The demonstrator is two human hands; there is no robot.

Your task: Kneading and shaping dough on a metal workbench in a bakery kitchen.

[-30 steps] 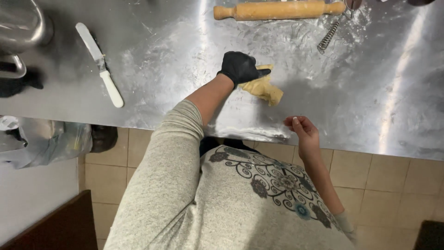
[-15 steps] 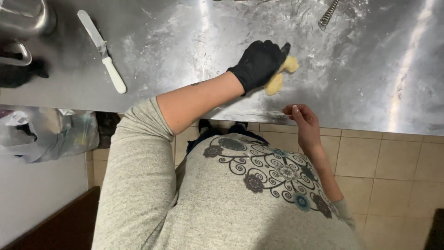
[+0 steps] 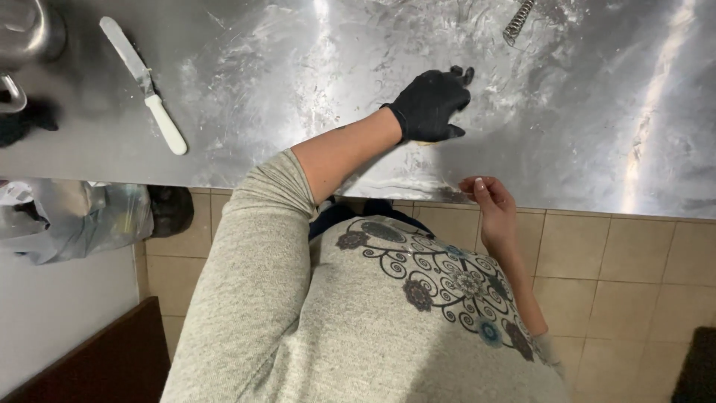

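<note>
Floured steel counter [image 3: 582, 134], gloved left hand [image 3: 431, 104] fingers curled over dough [image 3: 422, 141] (mostly hidden), right hand [image 3: 488, 205] loosely curled, empty

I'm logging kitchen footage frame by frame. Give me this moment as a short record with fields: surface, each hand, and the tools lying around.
surface: flour-dusted steel table
left hand: black glove, palm down on the table, a sliver of yellowish dough showing under it
right hand: bare, fingers curled, at the table's near edge, holding nothing visible
tools: white-handled spatula at left, metal whisk at top
</note>
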